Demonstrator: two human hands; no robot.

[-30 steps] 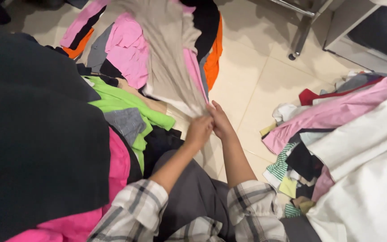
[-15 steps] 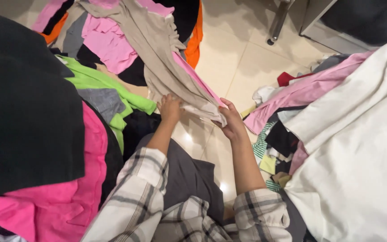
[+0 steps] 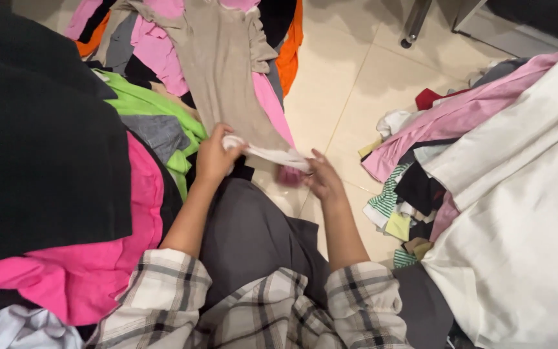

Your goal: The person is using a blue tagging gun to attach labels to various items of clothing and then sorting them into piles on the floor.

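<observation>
Both hands grip the near hem of a beige garment (image 3: pixel 224 71). Left hand (image 3: pixel 212 157) and right hand (image 3: pixel 321 178) sit apart, clothes piled all around.

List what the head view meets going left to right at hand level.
Black cloth → grey patterned cloth → left hand → beige garment → right hand → striped green-and-white cloth → white sheet.

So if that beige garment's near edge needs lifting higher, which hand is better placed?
Probably the left hand: it grips the beige garment at its rolled hem, fingers closed around it. The right hand only pinches the hem's far end.
</observation>
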